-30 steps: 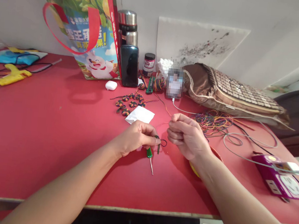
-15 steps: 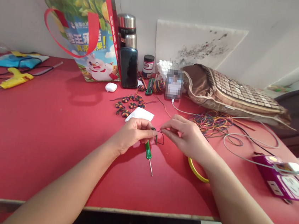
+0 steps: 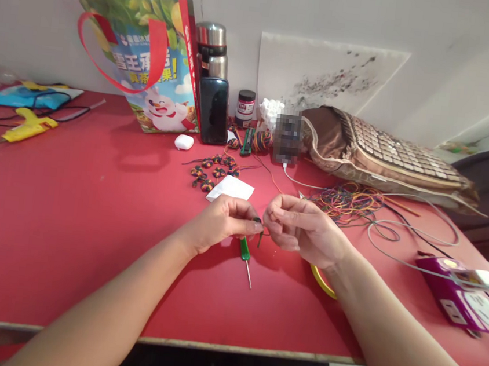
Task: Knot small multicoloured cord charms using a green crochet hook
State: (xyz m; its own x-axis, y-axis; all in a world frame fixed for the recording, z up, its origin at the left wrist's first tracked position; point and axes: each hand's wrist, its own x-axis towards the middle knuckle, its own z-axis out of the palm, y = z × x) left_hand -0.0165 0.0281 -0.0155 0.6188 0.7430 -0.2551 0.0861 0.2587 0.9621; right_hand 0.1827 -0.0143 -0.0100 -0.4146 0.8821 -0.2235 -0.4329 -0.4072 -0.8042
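My left hand (image 3: pixel 225 223) is closed in a pinch on a small dark knotted cord (image 3: pixel 259 238), whose short end hangs below the fingertips. Close beside it, my right hand (image 3: pixel 303 227) is turned palm inward, with thumb and forefinger pressed together on a thin strand of the same cord; the pinch point is partly hidden. Under my left hand lies a tool with a green handle (image 3: pixel 245 249) and a thin metal shaft, its tip toward me. A folded white paper (image 3: pixel 231 188) lies just behind my left hand. Yellow scissor-like handles (image 3: pixel 324 281) show partly beneath my right wrist.
Behind are multicoloured knotted cord flowers (image 3: pixel 215 171), a phone (image 3: pixel 214 111), a utility knife (image 3: pixel 247 141) and a shopping bag (image 3: pixel 152 62). Tangled cords (image 3: pixel 349 203) and a purple power strip (image 3: pixel 462 293) lie right. A yellow glue gun (image 3: pixel 29 127) rests left.
My right hand has rolled palm inward and come closer to my left hand. The dark cord loop between them has become less visible. My left hand keeps its pinch.
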